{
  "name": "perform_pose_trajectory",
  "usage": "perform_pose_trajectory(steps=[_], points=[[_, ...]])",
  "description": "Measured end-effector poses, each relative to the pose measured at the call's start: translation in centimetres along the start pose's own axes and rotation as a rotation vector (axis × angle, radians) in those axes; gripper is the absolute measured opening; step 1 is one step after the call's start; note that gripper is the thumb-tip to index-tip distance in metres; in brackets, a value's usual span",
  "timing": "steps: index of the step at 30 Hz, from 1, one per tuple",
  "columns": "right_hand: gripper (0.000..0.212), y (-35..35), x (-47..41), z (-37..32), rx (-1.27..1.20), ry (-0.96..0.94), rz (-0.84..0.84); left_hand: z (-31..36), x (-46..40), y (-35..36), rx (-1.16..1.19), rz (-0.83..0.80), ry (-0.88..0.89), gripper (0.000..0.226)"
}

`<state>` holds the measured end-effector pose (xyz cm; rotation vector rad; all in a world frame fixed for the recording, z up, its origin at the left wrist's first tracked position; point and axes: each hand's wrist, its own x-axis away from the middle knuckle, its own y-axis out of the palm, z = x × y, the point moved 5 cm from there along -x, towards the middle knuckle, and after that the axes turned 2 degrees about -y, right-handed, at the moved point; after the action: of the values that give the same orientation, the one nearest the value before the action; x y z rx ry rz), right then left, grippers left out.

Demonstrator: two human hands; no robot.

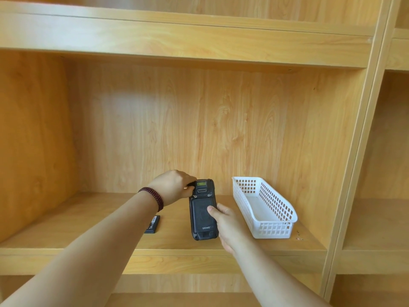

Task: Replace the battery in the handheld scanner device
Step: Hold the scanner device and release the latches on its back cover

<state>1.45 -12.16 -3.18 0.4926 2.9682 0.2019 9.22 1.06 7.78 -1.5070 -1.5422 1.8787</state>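
Note:
The black handheld scanner (202, 220) is held above the wooden shelf (93, 220), back side towards me, with its battery cover on and a "urovo" logo near the bottom. My right hand (230, 227) grips its lower right side, thumb pressed on the back cover. My left hand (174, 188), with a dark red bead bracelet on the wrist, pinches the scanner's top left corner. A black battery (153, 224) lies flat on the shelf to the left of the scanner, partly hidden behind my left forearm.
A white perforated plastic basket (276, 218) stands on the shelf just right of the scanner, with nothing visible inside. The shelf compartment has wooden walls at left, back and right, a board overhead, and more compartments to the right.

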Motion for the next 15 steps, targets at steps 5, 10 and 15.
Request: perform_pose_trajectory(steps=[5,10,15], points=[[0.015,0.0,0.0,-0.8,0.003,-0.009,0.014,0.0,0.8,-0.3,0.264,-0.018,-0.089,0.058],[0.017,0.2,0.1,-0.5,-0.002,0.004,0.023,0.1,1.1,-0.6,0.314,0.014,-0.082,0.055],[0.017,0.1,0.3,-0.4,0.011,0.004,0.011,0.3,1.4,-0.7,0.283,0.026,-0.039,0.054]])
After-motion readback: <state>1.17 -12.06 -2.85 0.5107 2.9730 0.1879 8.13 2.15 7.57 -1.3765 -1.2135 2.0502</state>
